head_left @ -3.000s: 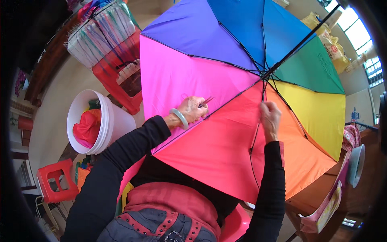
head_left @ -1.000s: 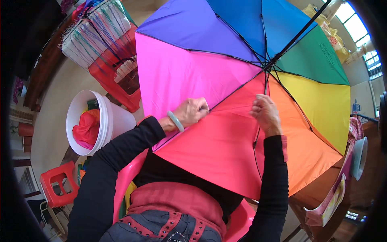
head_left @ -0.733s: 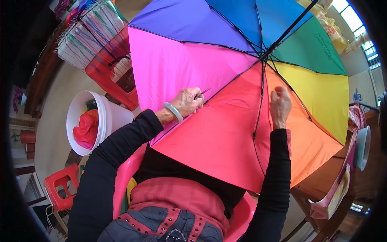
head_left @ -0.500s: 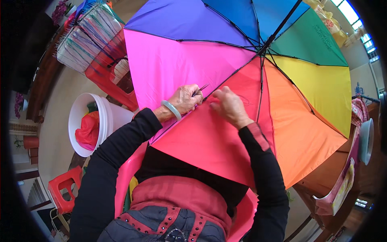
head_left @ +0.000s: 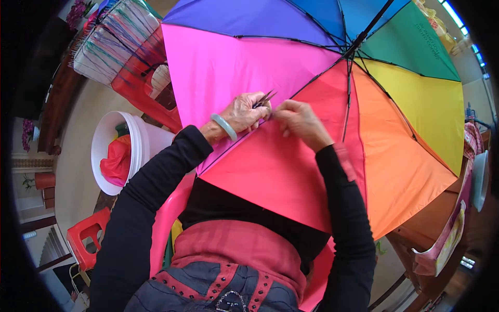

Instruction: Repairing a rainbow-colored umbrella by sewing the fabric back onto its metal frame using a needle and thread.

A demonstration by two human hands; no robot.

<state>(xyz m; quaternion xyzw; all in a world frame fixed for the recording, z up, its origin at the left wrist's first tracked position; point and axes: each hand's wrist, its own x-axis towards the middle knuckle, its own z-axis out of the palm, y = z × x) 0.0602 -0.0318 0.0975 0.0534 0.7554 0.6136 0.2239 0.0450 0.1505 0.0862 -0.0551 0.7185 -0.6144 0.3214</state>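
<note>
An open rainbow-panelled umbrella (head_left: pixel 291 182) lies across my lap, its underside with black ribs facing me. The dark shaft (head_left: pixel 371 26) slants up toward the far right. My left hand (head_left: pixel 243 112), with a pale bangle at the wrist, is closed around what look like small dark-bladed snips (head_left: pixel 268 97), tips pointing away. Its fingers meet the umbrella where pink and red panels join along a rib. Just right of it, my right hand (head_left: pixel 302 124) is pinched over that same rib, slightly blurred. Whatever lies between its fingertips is too small to make out.
A white bucket (head_left: pixel 136 156) with coloured cloth inside stands at the left. Behind it, a pale box (head_left: pixel 117 44) strung with coloured threads rests on a red stool (head_left: pixel 148 101). Another red stool (head_left: pixel 87 234) is lower left. At the right are a wooden table (head_left: pixel 431 218) and a pale basin (head_left: pixel 480 179).
Both hands have shifted slightly up and away along the rib. My right hand has closed into a pinch beside the left. The umbrella has moved a little up and right in view.
</note>
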